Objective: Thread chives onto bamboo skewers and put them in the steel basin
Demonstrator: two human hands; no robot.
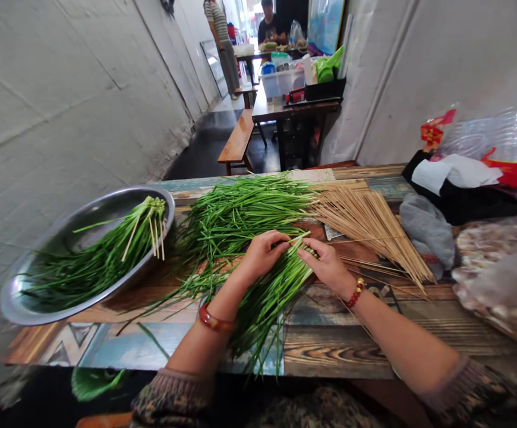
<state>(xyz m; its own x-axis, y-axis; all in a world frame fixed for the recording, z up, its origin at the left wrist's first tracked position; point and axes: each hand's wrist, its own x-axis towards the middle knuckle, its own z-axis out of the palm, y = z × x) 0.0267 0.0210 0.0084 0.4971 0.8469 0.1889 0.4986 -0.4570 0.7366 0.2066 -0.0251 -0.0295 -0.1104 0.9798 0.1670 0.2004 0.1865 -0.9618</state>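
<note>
Both hands meet over a bunch of green garlic chives (270,309), whose pale stem ends point away from me and whose leaves hang toward the table's front edge. My left hand (265,254) is closed in a pinch on the stem ends. From the other side, my right hand (328,267) grips the stems between thumb and fingers. Whether a skewer runs through these stems is hidden by my fingers. Just beyond lies a larger pile of loose chives (245,208). Bamboo skewers (369,229) are fanned out to its right, a few strays near my right wrist.
At left, a steel basin (93,300) holds skewered chives (120,255). Plastic bags (428,232) and a bag of pale pieces (499,279) crowd the right. A green container (93,383) sits below the front edge. Beyond are a bench (238,137), another table (271,107) and two people.
</note>
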